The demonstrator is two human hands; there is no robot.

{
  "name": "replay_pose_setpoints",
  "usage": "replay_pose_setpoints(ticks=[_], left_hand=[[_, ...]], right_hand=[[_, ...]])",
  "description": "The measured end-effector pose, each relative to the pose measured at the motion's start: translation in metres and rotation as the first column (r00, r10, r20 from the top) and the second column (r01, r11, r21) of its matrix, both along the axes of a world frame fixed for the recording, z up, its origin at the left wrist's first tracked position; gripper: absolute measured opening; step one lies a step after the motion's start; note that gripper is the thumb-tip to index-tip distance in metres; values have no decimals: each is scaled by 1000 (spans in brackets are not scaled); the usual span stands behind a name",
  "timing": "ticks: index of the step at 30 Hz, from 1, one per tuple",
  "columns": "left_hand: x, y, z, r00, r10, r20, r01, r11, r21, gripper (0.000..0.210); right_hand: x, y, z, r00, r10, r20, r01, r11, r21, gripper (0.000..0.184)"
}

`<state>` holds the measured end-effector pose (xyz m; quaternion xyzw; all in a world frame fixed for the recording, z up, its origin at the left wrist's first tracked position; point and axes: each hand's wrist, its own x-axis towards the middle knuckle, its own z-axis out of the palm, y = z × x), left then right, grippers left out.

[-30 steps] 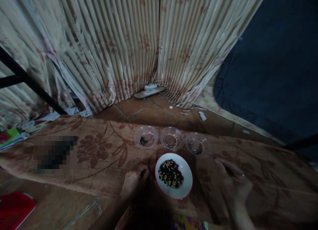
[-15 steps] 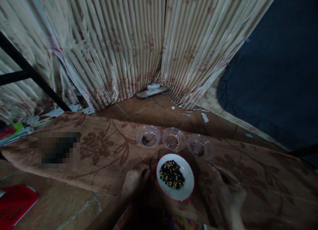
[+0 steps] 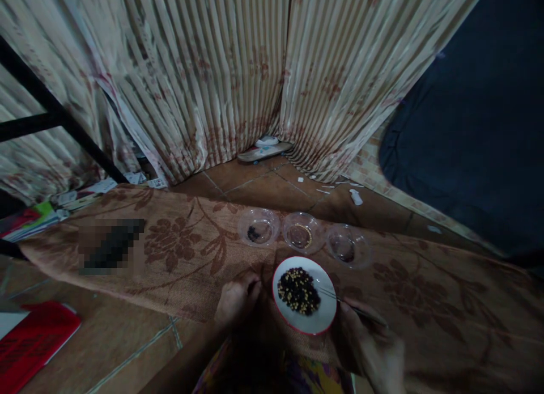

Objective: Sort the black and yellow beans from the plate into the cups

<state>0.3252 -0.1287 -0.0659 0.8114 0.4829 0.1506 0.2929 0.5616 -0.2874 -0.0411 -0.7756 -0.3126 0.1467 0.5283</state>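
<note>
My right hand (image 3: pixel 372 343) is closed around a pair of thin metal tweezers (image 3: pixel 329 293), whose tips reach over the right side of a white plate (image 3: pixel 325 317) with a red rim. On the plate lies a mixed heap of small dark and pale yellow beans (image 3: pixel 298 291). Left of the plate, my left hand (image 3: pixel 238 296) rests curled on the cloth, with nothing visible in it. Behind the plate stand three clear plastic bowls: the left bowl (image 3: pixel 260 212) holds a few dark beans, the middle bowl (image 3: pixel 302 219) pale ones, the right bowl (image 3: pixel 347 231) something dark and hard to make out.
A brown flowered cloth (image 3: pixel 178 280) covers the long low table. At its left lies a blurred-out dark object (image 3: pixel 113 245); papers (image 3: pixel 46 215) are piled beyond. A red bag (image 3: pixel 38 343) is on the tiled floor. Striped curtains (image 3: pixel 229 71) hang behind, near a skateboard (image 3: pixel 266 151).
My right hand has moved left toward the plate, bringing the tweezers from the cloth at its right to above its rim. My left hand stays curled. The whole view has shifted slightly.
</note>
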Motion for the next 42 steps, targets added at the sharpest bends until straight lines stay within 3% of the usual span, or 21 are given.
replay_pose_setpoints(ticks=[4, 9, 13, 19, 23, 27, 30, 35, 42], left_hand=[[1, -1, -1, 1000, -7, -2, 7, 999, 33, 14], [1, -2, -1, 1000, -4, -7, 4, 1000, 31, 15], [0, -1, 0, 1000, 0, -20, 0, 1000, 21, 15], [1, -1, -2, 1000, -9, -27, 10, 999, 37, 16], [1, -1, -2, 999, 0, -47, 3, 999, 50, 15], [1, -1, 0, 999, -18, -49, 20, 999, 35, 15], [1, 0, -1, 999, -20, -32, 22, 999, 49, 14], [1, 0, -4, 1000, -19, -18, 20, 997, 72, 14], [1, 0, -3, 1000, -14, -20, 16, 997, 82, 14]], right_hand=[[-4, -5, 10, 960, 195, 198, -186, 980, -63, 25], [-24, 4, 0, 849, 326, 416, -312, 944, -104, 20], [-46, 15, -2, 828, 388, 405, -391, 917, -79, 19], [-67, 18, 15, 837, 376, 399, -426, 904, 42, 16], [-75, 26, 13, 794, 457, 402, -505, 863, 16, 17], [-62, 30, 3, 788, 404, 465, -427, 902, -60, 17], [-42, 25, 0, 842, 329, 428, -306, 944, -124, 19], [-16, 8, 5, 976, 156, 153, -126, 974, -189, 30], [-12, -6, 7, 986, 44, -159, -62, 992, -112, 39]])
